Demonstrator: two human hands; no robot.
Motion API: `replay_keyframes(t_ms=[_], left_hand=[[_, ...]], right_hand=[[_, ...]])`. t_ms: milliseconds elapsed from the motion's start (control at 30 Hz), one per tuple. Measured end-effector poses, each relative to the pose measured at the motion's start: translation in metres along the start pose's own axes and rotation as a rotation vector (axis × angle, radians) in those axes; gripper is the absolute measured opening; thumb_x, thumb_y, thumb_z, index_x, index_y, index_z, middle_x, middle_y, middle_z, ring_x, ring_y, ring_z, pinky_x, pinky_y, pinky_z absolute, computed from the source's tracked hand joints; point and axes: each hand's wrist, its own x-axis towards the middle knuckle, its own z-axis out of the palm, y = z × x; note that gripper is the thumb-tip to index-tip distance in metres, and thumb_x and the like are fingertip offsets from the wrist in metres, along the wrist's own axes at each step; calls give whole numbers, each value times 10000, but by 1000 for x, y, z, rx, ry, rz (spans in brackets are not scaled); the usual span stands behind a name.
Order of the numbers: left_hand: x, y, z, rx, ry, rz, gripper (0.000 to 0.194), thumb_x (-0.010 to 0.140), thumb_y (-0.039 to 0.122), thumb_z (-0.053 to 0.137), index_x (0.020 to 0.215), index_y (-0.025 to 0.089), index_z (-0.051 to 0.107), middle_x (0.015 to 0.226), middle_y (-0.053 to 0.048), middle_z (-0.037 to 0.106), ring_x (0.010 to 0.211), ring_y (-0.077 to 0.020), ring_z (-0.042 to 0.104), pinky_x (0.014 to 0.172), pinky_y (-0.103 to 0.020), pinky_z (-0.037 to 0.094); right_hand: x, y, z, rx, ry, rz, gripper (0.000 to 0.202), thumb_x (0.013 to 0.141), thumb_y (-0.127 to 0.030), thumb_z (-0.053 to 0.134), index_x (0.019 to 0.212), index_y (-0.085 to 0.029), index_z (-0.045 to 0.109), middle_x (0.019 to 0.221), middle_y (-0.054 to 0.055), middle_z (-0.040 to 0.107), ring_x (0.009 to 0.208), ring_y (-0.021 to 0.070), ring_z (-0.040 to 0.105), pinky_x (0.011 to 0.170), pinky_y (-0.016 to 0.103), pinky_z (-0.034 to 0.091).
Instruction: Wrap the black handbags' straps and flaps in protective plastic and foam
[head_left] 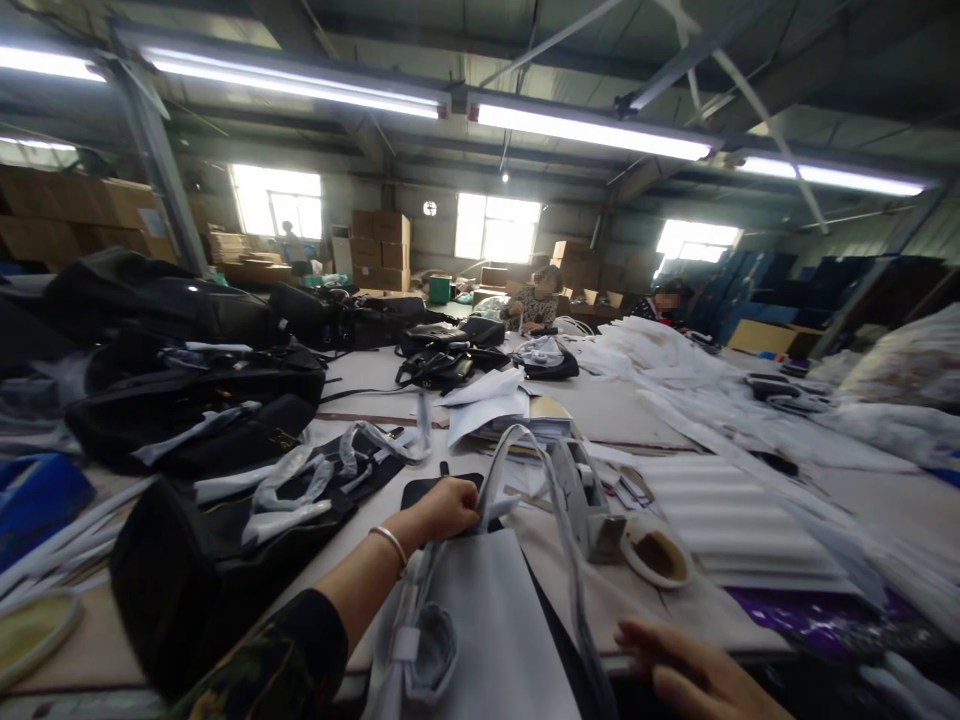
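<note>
A black bag stands at the table's front edge, its front covered by a white sheet. Its wrapped handle arches up in clear film, and a coiled wrapped strap hangs at its left side. My left hand, with a bracelet at the wrist, is closed at the bag's top edge beside the handle's base; what its fingers pinch is too small to name. To the right of the bag, my right hand is low in view, slightly blurred, with its fingers apart and nothing in them.
Black bags with wrapped straps are piled at the left. Papers, a metal dispenser and a tape roll lie ahead. White foam sheets cover the right. A person sits across the table.
</note>
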Motion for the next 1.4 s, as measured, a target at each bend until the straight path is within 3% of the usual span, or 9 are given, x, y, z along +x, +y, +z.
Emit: replay_keyframes(t_ms=[133,233,333,433,567,800,1000,1100,1400], left_hand=[[-8,1,-1,-44,17,102,164,907,293,677,865,138,641,802,12,640,736,-149,626,679,-298,533],[-13,0,-2,-54,32,137,69,856,200,675,834,146,637,750,23,628,700,-133,600,641,-250,480],[-15,2,-1,-54,41,150,87,813,170,664,899,157,664,791,21,673,724,-133,612,638,-223,449],[-14,4,2,-35,45,142,138,795,197,691,927,160,685,816,26,700,739,-147,632,638,-226,450],[-6,6,7,53,73,79,152,860,265,695,780,138,668,748,13,668,738,-165,643,686,-286,502],[0,9,12,190,86,-29,241,939,373,645,866,144,658,846,-12,675,809,-171,658,787,-366,551],[-9,21,7,266,121,-6,200,936,326,642,851,147,664,829,-18,681,808,-181,666,794,-374,547],[-16,38,3,301,183,67,93,888,242,657,912,161,694,886,-77,703,860,-246,689,812,-408,534],[-41,109,-20,247,244,510,589,831,40,529,1386,235,536,1261,-81,681,1147,-237,644,1006,-324,487]], right_hand=[[68,-34,9,180,278,-144,858,821,-757,542,1462,-188,509,1524,184,469,1359,356,487,1125,507,389],[111,-67,18,489,136,-181,811,829,-786,526,1392,-202,561,1423,184,574,1235,324,595,1048,497,447],[127,-91,31,775,-71,-179,632,842,-713,604,1119,-151,690,942,127,755,802,232,711,776,386,546],[119,-103,36,905,-136,-197,444,781,-561,771,846,-129,687,601,22,662,502,136,602,528,257,475],[83,-110,13,812,-45,-249,397,740,-492,822,726,-144,631,525,1,625,405,99,521,401,198,372],[18,-119,-48,300,16,-171,391,821,-510,741,774,-128,671,563,11,624,391,58,444,382,179,313],[10,-102,-41,284,19,-54,453,805,-582,717,765,-140,627,532,-9,590,389,64,451,380,177,321],[11,-100,-33,340,43,-38,452,806,-584,717,766,-148,602,523,-18,592,382,61,460,382,166,321],[25,-119,-20,344,106,-92,453,814,-584,700,726,-159,571,540,-17,621,366,74,502,362,173,350]])
